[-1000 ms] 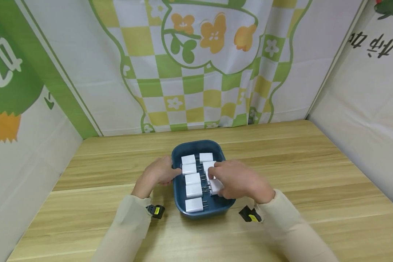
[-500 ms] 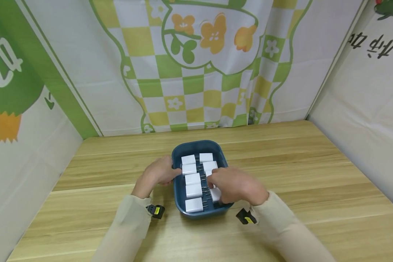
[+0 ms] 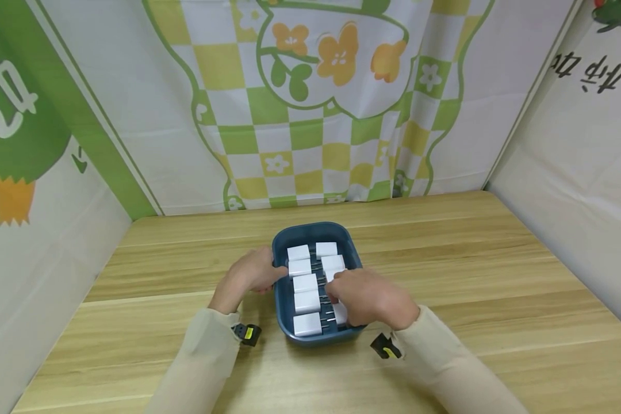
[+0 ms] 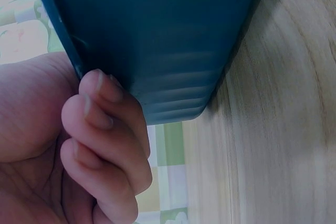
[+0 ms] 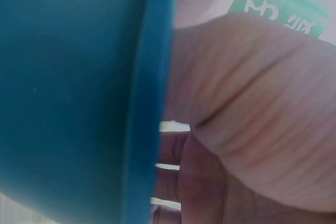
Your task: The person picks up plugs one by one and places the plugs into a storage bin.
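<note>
A dark blue plastic bin [image 3: 310, 234] on the table holds several white charger plugs [image 3: 306, 302] in two columns, their metal prongs facing the middle. My left hand [image 3: 250, 270] grips the bin's left side; in the left wrist view its curled fingers [image 4: 107, 145] lie against the outer wall, with the thumb hidden over the rim. My right hand [image 3: 372, 296] reaches over the right rim and holds a white charger plug [image 3: 340, 314] at the near end of the right column. In the right wrist view, the bin wall [image 5: 68, 93] hides my right fingertips.
The wooden table [image 3: 186, 247] extends around the bin on all sides. A patterned curtain [image 3: 300, 132] hangs along the back edge, with printed cloth walls at left and right. Each wrist carries a small black camera [image 3: 246, 333].
My right hand has moved toward the near end of the bin with the charger plug, lowering it into the right column. My left hand has stayed on the bin's left side.
</note>
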`<act>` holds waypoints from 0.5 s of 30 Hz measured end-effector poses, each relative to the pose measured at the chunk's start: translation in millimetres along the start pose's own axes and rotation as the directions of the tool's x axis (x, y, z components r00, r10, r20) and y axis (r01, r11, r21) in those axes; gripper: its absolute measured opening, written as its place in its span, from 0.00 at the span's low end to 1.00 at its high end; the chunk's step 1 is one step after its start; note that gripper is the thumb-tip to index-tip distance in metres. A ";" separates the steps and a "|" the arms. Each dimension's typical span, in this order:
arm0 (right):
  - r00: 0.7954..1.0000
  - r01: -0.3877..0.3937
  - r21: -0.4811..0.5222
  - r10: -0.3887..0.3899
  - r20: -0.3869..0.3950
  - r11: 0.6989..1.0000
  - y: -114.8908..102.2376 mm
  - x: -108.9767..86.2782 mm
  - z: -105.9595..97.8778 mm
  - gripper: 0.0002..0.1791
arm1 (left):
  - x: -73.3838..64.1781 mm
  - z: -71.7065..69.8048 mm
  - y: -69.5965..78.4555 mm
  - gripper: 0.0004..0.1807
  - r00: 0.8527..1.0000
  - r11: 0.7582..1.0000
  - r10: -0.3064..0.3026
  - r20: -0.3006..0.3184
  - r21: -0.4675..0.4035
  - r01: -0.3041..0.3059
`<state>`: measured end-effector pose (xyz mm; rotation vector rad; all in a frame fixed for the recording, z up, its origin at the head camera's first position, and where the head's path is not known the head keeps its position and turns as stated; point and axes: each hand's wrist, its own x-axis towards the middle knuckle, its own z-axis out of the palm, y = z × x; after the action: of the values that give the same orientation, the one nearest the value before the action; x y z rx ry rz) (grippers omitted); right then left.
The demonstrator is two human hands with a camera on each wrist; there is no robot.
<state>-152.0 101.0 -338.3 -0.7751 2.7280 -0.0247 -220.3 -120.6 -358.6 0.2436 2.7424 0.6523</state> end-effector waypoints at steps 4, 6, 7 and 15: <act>1.000 0.013 -0.033 -0.013 -0.010 0.999 -0.4 0.8 1.8 0.16 | -0.1 -0.2 0.5 0.18 1.000 1.000 0.001 0.001 -0.001 -0.001; 0.999 0.024 -0.054 -0.025 -0.020 0.998 -0.7 1.6 3.1 0.15 | -0.2 -0.2 0.8 0.18 1.000 1.000 0.002 0.001 -0.001 -0.002; 0.999 0.031 -0.065 -0.032 -0.027 0.997 -0.9 1.9 3.7 0.15 | -0.2 -0.2 0.9 0.18 1.000 1.000 0.002 0.001 -0.001 -0.002; 0.998 0.048 -0.095 -0.052 -0.041 0.994 -2.2 4.4 7.2 0.13 | -0.3 -0.1 0.9 0.19 1.000 1.000 0.000 0.000 0.006 0.000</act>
<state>-152.2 97.3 -346.2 -0.8793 2.7666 0.0774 -220.0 -119.8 -358.1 0.2448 2.7449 0.6438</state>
